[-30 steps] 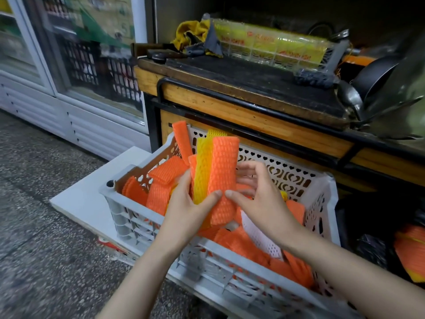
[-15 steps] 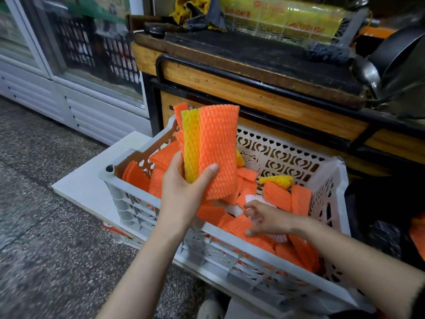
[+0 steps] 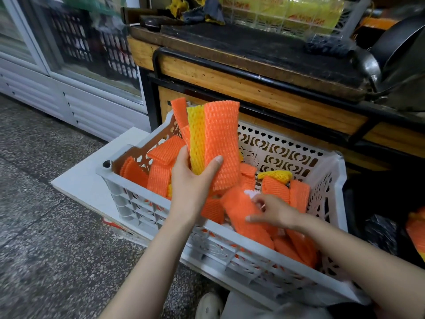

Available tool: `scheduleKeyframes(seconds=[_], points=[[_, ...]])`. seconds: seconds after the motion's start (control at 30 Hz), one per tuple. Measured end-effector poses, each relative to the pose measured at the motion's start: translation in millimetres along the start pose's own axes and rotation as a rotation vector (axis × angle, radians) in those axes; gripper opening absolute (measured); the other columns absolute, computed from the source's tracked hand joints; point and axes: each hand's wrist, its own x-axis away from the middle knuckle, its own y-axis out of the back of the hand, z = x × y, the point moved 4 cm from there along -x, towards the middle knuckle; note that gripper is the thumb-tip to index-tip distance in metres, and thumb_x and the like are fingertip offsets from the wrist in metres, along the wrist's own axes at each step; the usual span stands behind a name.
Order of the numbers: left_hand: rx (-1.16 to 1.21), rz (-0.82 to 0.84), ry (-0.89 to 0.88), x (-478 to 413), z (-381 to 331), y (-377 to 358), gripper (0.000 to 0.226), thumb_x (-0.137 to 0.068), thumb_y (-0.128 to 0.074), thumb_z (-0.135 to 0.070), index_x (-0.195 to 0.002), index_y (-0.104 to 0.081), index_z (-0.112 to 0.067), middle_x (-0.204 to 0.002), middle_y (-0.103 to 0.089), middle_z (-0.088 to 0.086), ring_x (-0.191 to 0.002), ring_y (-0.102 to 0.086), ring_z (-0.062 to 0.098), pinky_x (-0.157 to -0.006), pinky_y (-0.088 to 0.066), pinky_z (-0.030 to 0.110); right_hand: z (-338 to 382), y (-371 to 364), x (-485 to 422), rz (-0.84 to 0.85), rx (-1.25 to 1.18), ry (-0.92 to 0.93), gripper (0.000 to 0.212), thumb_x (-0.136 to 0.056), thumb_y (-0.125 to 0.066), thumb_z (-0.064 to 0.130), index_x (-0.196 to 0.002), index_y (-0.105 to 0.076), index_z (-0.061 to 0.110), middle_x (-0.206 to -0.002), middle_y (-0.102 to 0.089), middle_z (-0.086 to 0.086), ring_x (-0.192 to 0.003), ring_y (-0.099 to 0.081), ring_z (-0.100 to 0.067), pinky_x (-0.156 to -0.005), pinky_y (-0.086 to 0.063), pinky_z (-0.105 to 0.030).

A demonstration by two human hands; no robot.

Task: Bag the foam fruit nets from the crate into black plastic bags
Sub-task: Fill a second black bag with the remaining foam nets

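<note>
1. Orange-and-yellow foam: your left hand (image 3: 193, 180) grips a bundle of nets (image 3: 220, 143), a yellow one sandwiched between orange ones. The thumb crosses the front orange net.
2. You hold the bundle upright above the left half of the crate (image 3: 161, 217), with its lower end down among the loose nets.
3. Your right hand (image 3: 273, 210) is down inside the crate, fingers curled onto a loose orange net (image 3: 243, 217) that lies slanted on the pile. It is a bit blurred, but it reads as a pinch.
4. The crate is grey perforated plastic. It sits on a white board (image 3: 92, 180) on the speckled floor (image 3: 46, 249), just in front of the wooden table (image 3: 253, 88).
5. The rest of the nets lie loose in the crate. They are mostly orange, with one yellow net (image 3: 276, 174) near the back wall and something white under your right hand.
6. A black bag (image 3: 379, 231) sits just right of the crate. More orange nets (image 3: 416, 229) show at the right frame edge; I cannot tell if they are inside the bag.
7. The table top is dark, with a yellow cloth (image 3: 181, 5) and dark pans (image 3: 395, 42) on it.
8. A glass-door cooler (image 3: 69, 65) stands at left, and a shoe toe (image 3: 209, 305) shows at the bottom edge.
</note>
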Motion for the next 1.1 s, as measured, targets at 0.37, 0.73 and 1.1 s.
scheduleKeyframes(seconds=[0.37, 0.73, 1.1], points=[[-0.028, -0.039, -0.003, 14.4, -0.4, -16.7, 0.028, -0.084, -0.067, -0.021, -0.099, -0.051, -0.039, -0.104, -0.064, -0.004, -0.096, -0.065, 0.019, -0.085, -0.054, 0.046, 57.2, 85.9, 87.1, -0.616, -0.405, 0.213, 0.034, -0.090, -0.058, 0.028, -0.123, -0.050, 0.024, -0.106, -0.059, 0.012, -0.085, -0.056, 0.005, -0.069, -0.046, -0.012], [0.037, 0.411, 0.139, 69.2, -14.5, -60.8, 0.040, -0.080, -0.057, -0.034, -0.118, -0.052, -0.025, -0.116, -0.065, 0.005, -0.100, -0.066, 0.017, -0.085, -0.055, 0.035, 55.9, 94.5, 154.8, -0.415, -0.506, 0.291, 0.023, -0.080, -0.070, 0.012, -0.094, -0.063, 0.029, -0.090, -0.069, 0.008, -0.081, -0.066, 0.000, -0.073, -0.052, -0.014], [0.000, 0.624, 0.117, 125.9, -58.6, -103.1, 0.039, -0.076, -0.074, -0.033, -0.105, -0.047, -0.035, -0.106, -0.061, -0.011, -0.090, -0.064, -0.005, -0.069, -0.051, 0.014, 24.1, 95.0, 201.7, -0.483, -0.552, 0.273, 0.023, -0.083, -0.068, 0.016, -0.098, -0.058, 0.031, -0.100, -0.069, -0.001, -0.082, -0.069, -0.014, -0.071, -0.056, -0.026]])
